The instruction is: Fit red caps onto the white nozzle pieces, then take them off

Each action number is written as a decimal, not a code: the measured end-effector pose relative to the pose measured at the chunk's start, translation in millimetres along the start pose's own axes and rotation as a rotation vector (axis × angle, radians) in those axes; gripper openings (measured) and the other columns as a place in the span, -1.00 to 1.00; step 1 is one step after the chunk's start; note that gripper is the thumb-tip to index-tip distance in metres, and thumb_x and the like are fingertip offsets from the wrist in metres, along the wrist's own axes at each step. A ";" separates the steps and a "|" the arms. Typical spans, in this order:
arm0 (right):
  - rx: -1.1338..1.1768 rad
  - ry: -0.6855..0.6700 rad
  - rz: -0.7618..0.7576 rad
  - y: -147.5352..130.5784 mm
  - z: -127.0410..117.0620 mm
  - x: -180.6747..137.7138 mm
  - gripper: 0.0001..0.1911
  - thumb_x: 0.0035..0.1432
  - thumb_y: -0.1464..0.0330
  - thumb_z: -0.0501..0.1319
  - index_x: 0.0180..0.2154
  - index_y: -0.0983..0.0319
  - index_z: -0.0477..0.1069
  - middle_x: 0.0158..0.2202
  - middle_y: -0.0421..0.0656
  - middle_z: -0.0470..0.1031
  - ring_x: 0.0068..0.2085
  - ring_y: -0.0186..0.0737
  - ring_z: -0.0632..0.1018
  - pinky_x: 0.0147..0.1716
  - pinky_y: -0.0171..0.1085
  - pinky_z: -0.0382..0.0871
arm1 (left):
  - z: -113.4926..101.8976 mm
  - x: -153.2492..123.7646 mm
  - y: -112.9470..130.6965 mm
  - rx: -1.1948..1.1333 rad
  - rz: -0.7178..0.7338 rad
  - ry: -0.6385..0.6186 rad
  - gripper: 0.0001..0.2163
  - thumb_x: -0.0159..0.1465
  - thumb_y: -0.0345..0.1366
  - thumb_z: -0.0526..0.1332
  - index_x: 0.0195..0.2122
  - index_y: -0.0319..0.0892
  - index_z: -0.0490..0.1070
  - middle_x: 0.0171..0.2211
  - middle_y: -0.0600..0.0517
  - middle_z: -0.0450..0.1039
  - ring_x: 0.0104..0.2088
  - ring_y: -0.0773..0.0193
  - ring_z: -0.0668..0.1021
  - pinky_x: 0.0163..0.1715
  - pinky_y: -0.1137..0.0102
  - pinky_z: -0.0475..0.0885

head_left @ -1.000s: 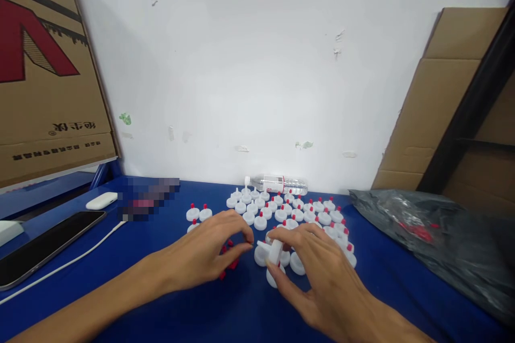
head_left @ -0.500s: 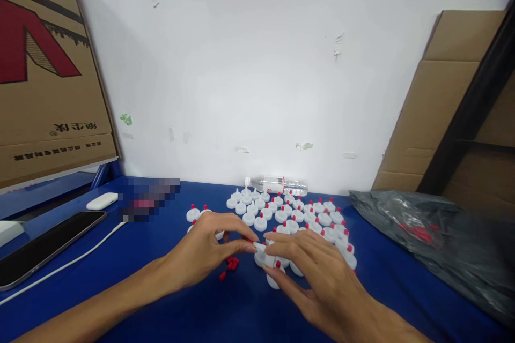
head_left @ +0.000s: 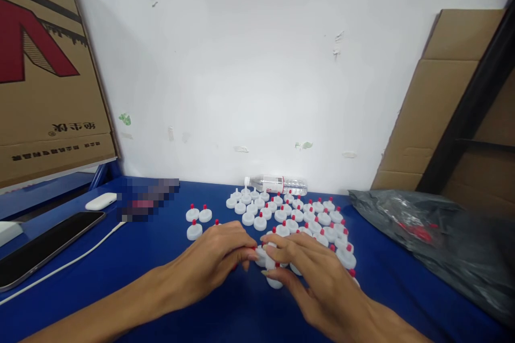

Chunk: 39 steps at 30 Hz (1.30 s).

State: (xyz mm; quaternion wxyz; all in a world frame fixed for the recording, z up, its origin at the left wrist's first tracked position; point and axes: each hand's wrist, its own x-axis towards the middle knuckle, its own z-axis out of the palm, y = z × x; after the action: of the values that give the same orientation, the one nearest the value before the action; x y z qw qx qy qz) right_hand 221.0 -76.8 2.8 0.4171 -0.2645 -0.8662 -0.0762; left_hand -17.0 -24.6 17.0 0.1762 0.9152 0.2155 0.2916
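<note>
Both hands meet low over the blue table [head_left: 241,311]. My right hand [head_left: 309,273] pinches a white cap [head_left: 269,261] between thumb and fingers. My left hand [head_left: 217,262] is pinched at its fingertips against that cap's nozzle, on a small red tip that is barely visible. Several white caps with red tips [head_left: 289,217] stand in rows just beyond the hands. Three more capped ones [head_left: 195,230] stand apart to the left. The loose red tips seen earlier are hidden under my left hand.
A clear water bottle [head_left: 277,185] lies against the white wall. A black plastic bag [head_left: 434,241] covers the right side. A phone [head_left: 44,249], a white cable [head_left: 72,262] and a white earbud case [head_left: 100,201] lie at the left, under a cardboard box [head_left: 48,75].
Both hands have dropped closer to me and come together, the left fingertips now touching the cap in the right hand. The left hand now covers the loose red tips.
</note>
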 end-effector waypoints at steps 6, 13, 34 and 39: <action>0.076 0.038 0.002 1.2 6.7 -2.6 -0.71 0.37 0.55 0.14 0.09 0.25 0.33 -0.04 -0.02 0.64 -0.09 -0.14 0.64 -0.12 -0.22 0.61 | 2.4 -1.9 7.1 -0.078 -0.014 0.025 -0.63 0.56 -0.21 -0.02 -0.37 -0.18 0.40 -0.44 0.07 0.46 -0.39 0.33 0.45 -0.33 0.46 0.29; 0.036 0.064 -0.053 0.7 8.1 -4.6 -0.61 0.39 0.59 0.07 0.18 0.23 0.30 0.02 0.00 0.63 -0.09 -0.16 0.65 -0.15 -0.21 0.63 | 0.4 -0.2 23.6 -0.090 -0.054 0.045 -0.65 0.54 -0.30 0.00 -0.40 -0.19 0.38 -0.52 0.11 0.41 -0.49 0.39 0.42 -0.41 0.51 0.28; -0.249 -0.356 0.090 13.9 12.4 -5.5 -0.73 0.46 0.25 0.11 0.10 0.16 0.41 0.14 -0.11 0.53 0.24 -0.03 0.44 0.35 0.15 0.15 | -3.6 0.1 7.0 0.435 0.182 0.012 -0.90 0.44 -0.36 0.17 -0.27 -0.14 0.38 -0.42 0.08 0.43 -0.32 0.22 0.42 -0.47 0.36 0.22; -0.301 -0.363 0.110 17.0 12.2 -6.1 -0.77 0.47 0.30 0.08 0.05 0.16 0.42 0.11 -0.10 0.53 0.24 -0.03 0.43 0.38 0.21 0.02 | 5.7 0.4 8.0 0.464 0.081 -0.079 -0.87 0.47 -0.24 0.16 -0.11 -0.12 0.45 -0.26 -0.01 0.50 -0.17 0.10 0.47 -0.36 0.30 0.40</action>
State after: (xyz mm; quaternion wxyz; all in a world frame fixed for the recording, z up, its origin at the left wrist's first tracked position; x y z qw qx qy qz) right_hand 224.7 -60.5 -11.2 0.2141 -0.3798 -0.8901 -0.1327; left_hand -11.0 -32.3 16.4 -0.0422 0.9498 0.2326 0.2050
